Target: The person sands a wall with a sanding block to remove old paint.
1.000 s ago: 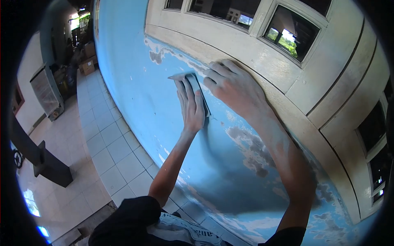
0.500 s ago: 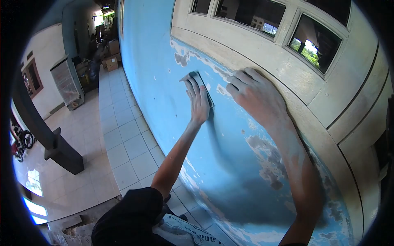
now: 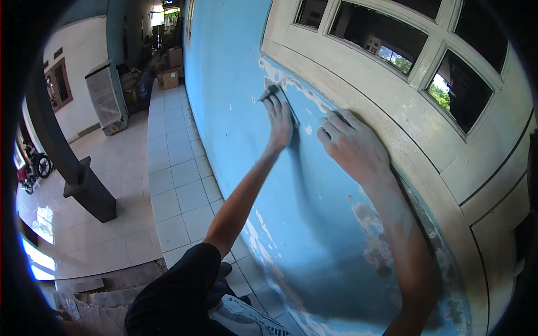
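My left hand (image 3: 281, 120) lies with its fingers stretched along a flat sanding block (image 3: 288, 106), pressing it to the blue wall (image 3: 246, 145). A thin, sandpaper-like flap (image 3: 263, 95) sticks out at the block's left side. Beneath its upper end is a chipped patch of bare plaster, partly covered. My right hand (image 3: 356, 143) leans on the wall's upper edge beside the cream wooden window frame (image 3: 403, 129). Its fingers are bent and somewhat apart, their tips partly hidden, with no tool showing. Pale dust coats both hands.
More peeled paint (image 3: 372, 241) shows lower on the wall. White floor tiles (image 3: 185, 185) run along its foot. To the left stand a dark post (image 3: 92, 190) and a glass-sided cabinet (image 3: 105, 98). Cardboard boxes (image 3: 170, 79) sit farther back.
My left hand and the sanding block have slid up the wall onto the chipped patch near the frame's corner. My right hand stays by the frame. The whole view has shifted slightly.
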Demonstrator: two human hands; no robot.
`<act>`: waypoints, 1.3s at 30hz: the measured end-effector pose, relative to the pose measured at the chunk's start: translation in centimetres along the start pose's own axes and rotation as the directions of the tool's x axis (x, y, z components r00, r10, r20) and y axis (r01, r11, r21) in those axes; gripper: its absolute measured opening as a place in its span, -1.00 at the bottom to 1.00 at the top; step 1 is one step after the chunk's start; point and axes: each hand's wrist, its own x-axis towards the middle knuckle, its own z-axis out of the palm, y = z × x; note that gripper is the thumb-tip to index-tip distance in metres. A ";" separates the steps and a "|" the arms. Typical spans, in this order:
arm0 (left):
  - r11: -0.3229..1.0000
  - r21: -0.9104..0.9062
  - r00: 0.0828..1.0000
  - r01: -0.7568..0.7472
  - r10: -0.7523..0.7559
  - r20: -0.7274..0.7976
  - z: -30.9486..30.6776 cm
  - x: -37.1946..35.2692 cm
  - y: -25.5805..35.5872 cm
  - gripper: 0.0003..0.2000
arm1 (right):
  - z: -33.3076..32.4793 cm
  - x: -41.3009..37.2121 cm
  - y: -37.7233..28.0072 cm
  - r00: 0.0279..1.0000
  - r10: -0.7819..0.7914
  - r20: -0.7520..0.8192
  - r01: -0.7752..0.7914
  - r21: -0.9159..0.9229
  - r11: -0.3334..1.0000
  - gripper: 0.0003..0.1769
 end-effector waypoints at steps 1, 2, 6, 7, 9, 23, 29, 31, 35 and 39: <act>0.998 -0.048 0.999 0.027 -0.025 0.045 -0.3 -1.6 1.7 -0.57 | 0.7 0.6 -0.4 0.999 -0.016 -0.044 0.016 -0.017 1.000 -0.74; 0.989 0.013 0.986 -0.145 0.143 0.090 -0.3 -3.5 2.7 -0.55 | 1.4 1.2 -0.6 0.996 -0.035 -0.087 0.032 -0.041 0.999 -0.73; 0.992 -0.105 0.949 0.075 -0.039 0.313 -1.0 -7.4 5.9 -0.46 | 2.9 3.7 -1.3 0.994 -0.032 -0.109 0.025 -0.061 0.998 -0.69; 0.991 -0.105 0.949 0.079 -0.043 0.311 -0.9 -6.3 4.8 -0.46 | 2.9 4.0 -1.2 0.990 0.034 -0.134 -0.044 -0.074 0.996 -0.67; 0.998 -0.067 0.990 -0.006 0.015 0.138 -0.4 -2.9 1.2 -0.49 | 2.9 4.1 -1.7 0.984 0.093 -0.153 -0.105 -0.073 0.992 -0.65; 0.965 -0.137 0.960 0.225 -0.195 0.202 -1.1 -3.7 2.9 -0.35 | -0.5 1.9 3.2 0.985 0.082 -0.152 -0.072 0.065 0.995 -0.75; 0.972 -0.134 0.969 0.193 -0.167 0.183 -0.3 -6.7 5.7 -0.34 | 0.1 1.2 3.7 0.973 0.006 -0.232 -0.017 -0.047 0.999 -0.81; 0.990 -0.108 0.970 0.093 -0.065 0.234 -0.6 -11.5 8.8 -0.34 | 0.8 1.8 3.0 0.977 -0.053 -0.206 0.041 -0.063 0.997 -0.85; 0.996 -0.077 0.960 0.042 -0.019 0.279 -0.6 -13.8 11.5 -0.34 | 0.6 1.7 2.8 0.972 -0.048 -0.229 0.021 -0.118 0.993 -0.90; 0.954 -0.176 0.965 0.242 -0.218 0.145 0.1 -6.1 6.7 -0.39 | 0.0 1.7 2.3 0.992 -0.045 -0.120 0.036 -0.073 0.997 -0.85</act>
